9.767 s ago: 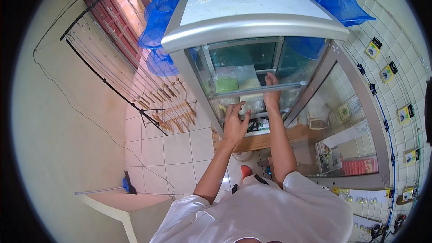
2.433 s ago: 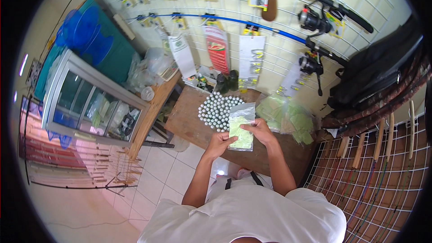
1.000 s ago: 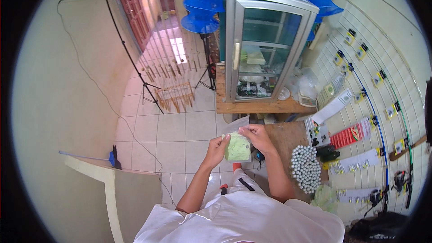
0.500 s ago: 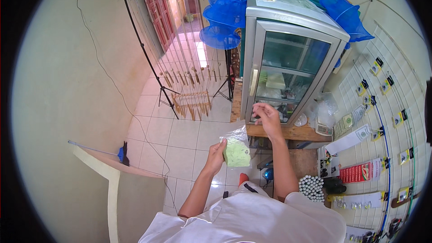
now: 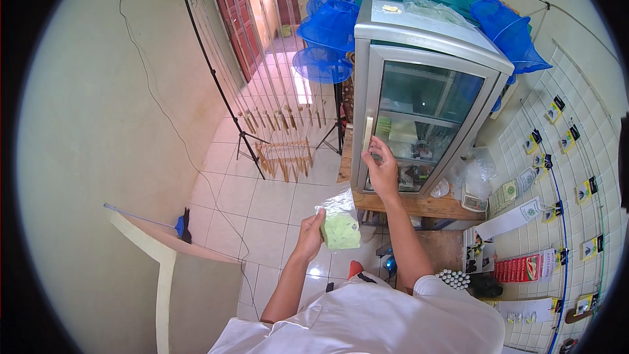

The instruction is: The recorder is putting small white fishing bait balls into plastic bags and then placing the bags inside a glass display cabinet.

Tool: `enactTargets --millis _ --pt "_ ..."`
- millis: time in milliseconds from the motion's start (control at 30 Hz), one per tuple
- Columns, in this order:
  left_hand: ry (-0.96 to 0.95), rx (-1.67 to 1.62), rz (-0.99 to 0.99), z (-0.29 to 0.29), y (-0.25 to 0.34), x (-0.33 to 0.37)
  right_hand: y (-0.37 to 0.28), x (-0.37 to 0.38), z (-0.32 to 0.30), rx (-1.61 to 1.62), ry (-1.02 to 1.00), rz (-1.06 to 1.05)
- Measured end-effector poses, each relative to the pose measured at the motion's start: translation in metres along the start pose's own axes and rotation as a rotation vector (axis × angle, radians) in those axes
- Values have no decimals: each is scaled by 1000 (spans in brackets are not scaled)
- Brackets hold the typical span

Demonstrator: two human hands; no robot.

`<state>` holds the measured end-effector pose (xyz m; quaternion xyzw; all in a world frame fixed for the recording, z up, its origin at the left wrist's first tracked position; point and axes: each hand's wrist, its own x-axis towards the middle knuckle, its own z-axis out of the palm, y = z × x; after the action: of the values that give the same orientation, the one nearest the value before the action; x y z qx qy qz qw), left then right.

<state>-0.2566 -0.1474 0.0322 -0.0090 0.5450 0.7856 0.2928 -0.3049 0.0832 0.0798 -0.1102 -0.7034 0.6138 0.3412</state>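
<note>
My left hand point(image 5: 309, 236) pinches the edge of a clear plastic bag point(image 5: 342, 229), which holds something flat and pale green. The bag's upper part is shiny and see-through. My right hand point(image 5: 382, 172) is raised to a grey-framed glass-door cabinet point(image 5: 429, 31), its fingers curled at the lower end of the pale door handle point(image 5: 369, 132). The cabinet door is closed. Behind the glass, white and green packages point(image 5: 401, 130) lie on the shelves.
The cabinet stands on a wooden bench point(image 5: 419, 204). Blue mesh nets point(image 5: 327, 33) hang beside it. At left, a black stand point(image 5: 213, 72) holds long rods over a wooden rack point(image 5: 285, 156). Small packages hang on the right wall grid point(image 5: 531, 111). A low wall point(image 5: 167, 255) stands at lower left.
My right hand has moved up and slightly left, from in front of the cabinet's lower edge to its door handle. The left hand keeps the bag, a little lower in view.
</note>
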Motion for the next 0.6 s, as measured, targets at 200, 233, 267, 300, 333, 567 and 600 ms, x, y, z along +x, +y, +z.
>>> enactTargets --millis 200,233,267,300,333,567,600 --pt "-33 2 13 -2 -2 -14 -1 -4 -1 -49 -21 -14" --pt "-2 4 17 -1 -3 -17 -6 -9 -2 -51 -13 -16" --pt "-11 6 15 -2 -4 -18 -11 -17 -5 -25 -41 7" --pt "-20 3 18 -4 -6 -18 -16 -25 -8 0 -67 30" --pt "-24 -3 20 -5 -7 -21 -19 -34 -12 -5 -62 31" --pt "-100 -21 -24 -12 -21 -45 -41 -107 -63 70 42 -21" --pt "-87 -34 -34 -11 -24 -50 -42 -118 -76 111 70 4"
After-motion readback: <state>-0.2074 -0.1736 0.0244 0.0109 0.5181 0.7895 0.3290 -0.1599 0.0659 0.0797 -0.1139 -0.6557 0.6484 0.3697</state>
